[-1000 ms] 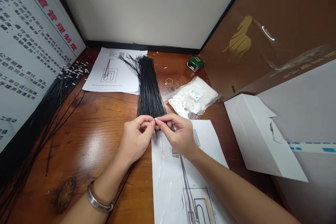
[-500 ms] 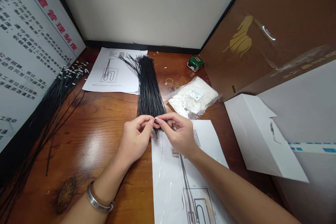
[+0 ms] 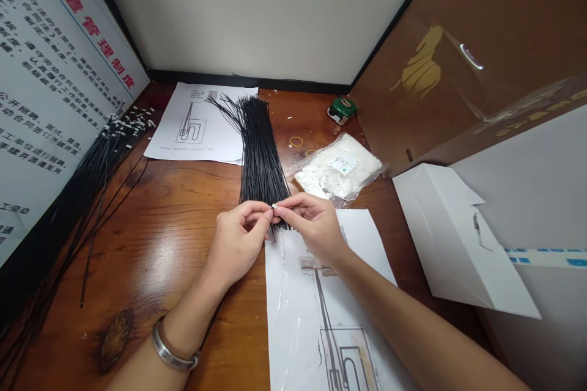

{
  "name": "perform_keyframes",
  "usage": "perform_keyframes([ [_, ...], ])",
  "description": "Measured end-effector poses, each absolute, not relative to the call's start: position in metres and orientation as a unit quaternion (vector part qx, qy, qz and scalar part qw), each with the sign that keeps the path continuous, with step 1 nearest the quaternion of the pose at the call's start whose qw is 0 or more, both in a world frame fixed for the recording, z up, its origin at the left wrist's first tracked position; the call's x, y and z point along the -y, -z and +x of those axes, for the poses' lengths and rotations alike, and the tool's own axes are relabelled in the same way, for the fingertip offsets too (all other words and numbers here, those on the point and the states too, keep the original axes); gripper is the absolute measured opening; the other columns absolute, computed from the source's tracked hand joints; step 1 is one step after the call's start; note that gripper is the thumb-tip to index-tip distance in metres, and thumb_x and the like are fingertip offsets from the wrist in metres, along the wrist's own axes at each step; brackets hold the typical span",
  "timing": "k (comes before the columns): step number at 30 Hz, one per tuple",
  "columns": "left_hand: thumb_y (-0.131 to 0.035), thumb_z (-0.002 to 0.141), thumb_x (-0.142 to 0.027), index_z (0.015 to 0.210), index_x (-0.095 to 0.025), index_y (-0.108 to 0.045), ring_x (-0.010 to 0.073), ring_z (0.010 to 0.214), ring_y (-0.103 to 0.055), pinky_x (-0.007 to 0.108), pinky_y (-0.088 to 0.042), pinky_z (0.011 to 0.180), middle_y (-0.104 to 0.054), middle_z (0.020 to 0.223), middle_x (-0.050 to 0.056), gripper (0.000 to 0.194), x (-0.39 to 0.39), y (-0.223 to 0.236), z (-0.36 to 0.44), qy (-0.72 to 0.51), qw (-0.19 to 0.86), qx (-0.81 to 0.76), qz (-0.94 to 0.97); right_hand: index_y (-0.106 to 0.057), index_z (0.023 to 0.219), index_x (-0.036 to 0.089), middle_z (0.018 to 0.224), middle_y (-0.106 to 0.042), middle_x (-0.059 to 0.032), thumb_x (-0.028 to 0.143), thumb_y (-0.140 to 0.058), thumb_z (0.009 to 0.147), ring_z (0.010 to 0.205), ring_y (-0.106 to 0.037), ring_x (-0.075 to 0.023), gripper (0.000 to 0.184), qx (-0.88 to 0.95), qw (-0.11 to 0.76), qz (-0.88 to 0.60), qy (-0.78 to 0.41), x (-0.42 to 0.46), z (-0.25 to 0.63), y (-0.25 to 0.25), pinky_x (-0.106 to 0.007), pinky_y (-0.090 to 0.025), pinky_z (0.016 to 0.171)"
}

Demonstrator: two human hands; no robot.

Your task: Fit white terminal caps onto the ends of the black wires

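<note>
Evidently both hands meet at the fingertips: the left hand (image 3: 241, 244) has its thumb and forefinger pressed together on the end of a thin black wire (image 3: 213, 321), which shows again below those fingers, running down along the inner side of the forearm. The right hand (image 3: 316, 226) pinches a small white piece (image 3: 274, 206) between thumb and forefinger, right at the wire's end; whether the wire has entered the piece is too small to tell. Just beyond the fingers, stretching away from them, lies a thick bundle of black wires (image 3: 259, 153), its near ends showing beneath the fingertips. Beyond and to the right of the fingers rests a clear bag of white pieces (image 3: 342, 168), with a yellow rubber band (image 3: 296, 142) near it and a green tape measure (image 3: 342, 111) farther off. Under the right hand and toward the wearer from the fingers lies a printed sheet (image 3: 293, 317) with a line drawing; a second sheet (image 3: 162, 143) lies beyond the fingers to the left, partly under the bundle. Well to the left of the fingers, a heap of wires with white ends (image 3: 92, 177) leans against a lettered board (image 3: 68, 73).
</note>
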State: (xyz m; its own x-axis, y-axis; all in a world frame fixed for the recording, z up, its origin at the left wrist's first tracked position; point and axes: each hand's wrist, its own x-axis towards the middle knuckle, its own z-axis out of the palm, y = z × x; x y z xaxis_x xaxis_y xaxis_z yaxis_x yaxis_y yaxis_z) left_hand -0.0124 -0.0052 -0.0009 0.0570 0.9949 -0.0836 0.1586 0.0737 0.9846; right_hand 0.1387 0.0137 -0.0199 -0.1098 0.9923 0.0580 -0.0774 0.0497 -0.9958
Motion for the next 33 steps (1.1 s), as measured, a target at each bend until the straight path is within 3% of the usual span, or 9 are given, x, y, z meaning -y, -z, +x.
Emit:
perform_keyframes([
  [6, -0.059, 0.083, -0.029, 0.083, -0.013, -0.066, 0.0126, 0.056, -0.063, 0.022, -0.05, 0.055, -0.071, 0.076, 0.006, 0.017, 0.0045, 0.0007, -0.0123, -0.42, 0.497, -0.53, 0.544, -0.07, 0.077, 0.018, 0.066, -0.073, -0.0017, 0.021, -0.074, 0.073, 0.06, -0.07, -0.013, 0.006, 0.52, 0.502, -0.411, -0.556, -0.0151, 0.1421, 0.0207, -0.023, -0.058, 0.055],
  [12, -0.058, 0.085, -0.027, 0.084, -0.013, -0.066, 0.0119, 0.058, -0.061, 0.021, -0.049, 0.056, -0.07, 0.074, 0.005, 0.016, 0.0048, -0.0002, -0.013, -0.418, 0.498, -0.523, 0.551, -0.073, 0.092, 0.02, 0.075, -0.073, -0.002, 0.022, -0.072, 0.075, 0.063, -0.07, -0.0133, 0.017, 0.525, 0.51, -0.404, -0.548, -0.0114, 0.1424, 0.0245, -0.025, -0.06, 0.058],
  [27, -0.054, 0.088, -0.029, 0.082, -0.014, -0.065, 0.0105, 0.057, -0.058, 0.021, -0.046, 0.055, -0.069, 0.073, 0.004, 0.019, 0.0058, 0.0004, -0.0128, -0.411, 0.498, -0.519, 0.56, -0.075, 0.086, 0.021, 0.076, -0.068, -0.0029, 0.021, -0.07, 0.077, 0.058, -0.063, -0.0118, 0.011, 0.572, 0.513, -0.419, -0.484, -0.0099, 0.1422, 0.0274, -0.027, -0.054, 0.052],
  [33, -0.057, 0.086, -0.028, 0.082, -0.014, -0.065, 0.0135, 0.064, -0.062, 0.023, -0.048, 0.059, -0.07, 0.075, 0.005, 0.017, 0.0064, 0.0003, -0.0127, -0.414, 0.493, -0.519, 0.562, -0.075, 0.084, 0.021, 0.076, -0.069, -0.0035, 0.019, -0.069, 0.076, 0.061, -0.063, -0.0127, 0.011, 0.588, 0.522, -0.425, -0.448, -0.0104, 0.1413, 0.0247, -0.027, -0.053, 0.052],
])
